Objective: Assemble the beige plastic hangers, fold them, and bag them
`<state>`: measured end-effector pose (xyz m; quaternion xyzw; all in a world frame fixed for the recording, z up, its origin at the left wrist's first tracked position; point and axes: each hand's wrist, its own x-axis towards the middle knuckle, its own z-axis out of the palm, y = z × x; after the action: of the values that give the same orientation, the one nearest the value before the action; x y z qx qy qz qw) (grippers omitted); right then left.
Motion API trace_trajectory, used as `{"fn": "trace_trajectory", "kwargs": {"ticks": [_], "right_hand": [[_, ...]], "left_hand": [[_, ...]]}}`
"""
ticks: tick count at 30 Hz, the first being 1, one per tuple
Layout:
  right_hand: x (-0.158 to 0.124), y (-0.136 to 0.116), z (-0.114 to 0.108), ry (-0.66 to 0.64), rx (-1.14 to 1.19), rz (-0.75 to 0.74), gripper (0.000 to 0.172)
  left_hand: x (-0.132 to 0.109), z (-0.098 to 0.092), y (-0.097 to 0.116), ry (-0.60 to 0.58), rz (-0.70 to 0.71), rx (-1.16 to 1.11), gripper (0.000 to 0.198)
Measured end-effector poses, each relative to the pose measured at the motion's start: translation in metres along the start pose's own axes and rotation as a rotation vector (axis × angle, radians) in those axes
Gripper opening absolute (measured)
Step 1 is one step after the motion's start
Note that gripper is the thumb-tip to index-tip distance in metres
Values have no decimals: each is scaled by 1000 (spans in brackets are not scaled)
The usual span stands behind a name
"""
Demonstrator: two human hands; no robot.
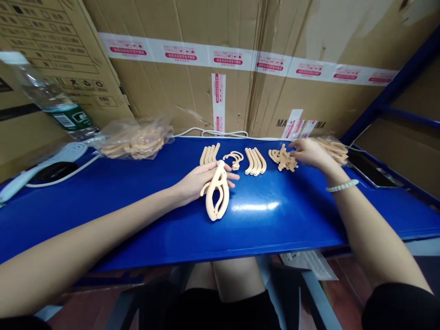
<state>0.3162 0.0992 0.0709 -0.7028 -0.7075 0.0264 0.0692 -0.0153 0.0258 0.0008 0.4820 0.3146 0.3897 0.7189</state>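
Observation:
My left hand [197,183] is closed on a beige plastic folding hanger [209,206], its arms folded together into a loop pointing toward me. Some of that hand's fingers stretch out behind the hanger. At the right, my right hand [309,152] reaches to a heap of small beige hanger pieces [287,160]; its fingertips are at the heap's edge, slightly apart. Between the hands lie a row of curved hanger arms [255,161] and a few thin hooks [234,159]. Another row of arms [209,154] lies just beyond my left hand.
Clear bags of beige parts lie at the back left [137,140] and behind my right hand [335,149]. A bottle [65,110], a white handheld fan-like item [44,167] and a phone [373,170] flank the blue table [165,233]. Cardboard boxes [192,91] wall the back; a white cable [223,134] runs along them.

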Motion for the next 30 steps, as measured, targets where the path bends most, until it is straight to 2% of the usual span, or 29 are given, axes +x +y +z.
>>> {"fn": "trace_trajectory", "kwargs": {"ticks": [4, 9, 11, 13, 15, 18, 20, 22, 24, 26, 30], "right_hand": [[6, 6, 6, 0, -62, -18, 40], [10, 14, 9, 19, -167, -67, 29], [8, 13, 9, 65, -189, -75, 25], [4, 7, 8, 175, -169, -115, 25], [-6, -6, 9, 319, -58, -278, 29], [-29, -39, 15, 500, 176, -760, 28], [-50, -64, 24, 513, 231, -1060, 24], [-69, -86, 35, 440, 187, -1254, 22], [-83, -100, 47, 387, 103, -1379, 19], [-90, -107, 56, 400, 30, -1445, 15], [-87, -105, 61, 490, -49, -1449, 15]], "left_hand": [[0, 1, 1, 13, 26, -20, 11], [0, 1, 1, 47, 42, -71, 11], [1, -1, 1, 52, 60, -88, 13], [2, -2, 0, 54, 85, -102, 15], [3, -4, -1, 57, 100, -116, 17], [4, -4, -2, 60, 113, -141, 19], [3, -3, -1, 64, 118, -158, 19], [3, -1, 0, 76, 115, -165, 21], [2, 0, 2, 98, 112, -170, 22], [2, 0, 4, 103, 102, -184, 25], [1, 2, 2, 65, 62, -213, 31]]}}
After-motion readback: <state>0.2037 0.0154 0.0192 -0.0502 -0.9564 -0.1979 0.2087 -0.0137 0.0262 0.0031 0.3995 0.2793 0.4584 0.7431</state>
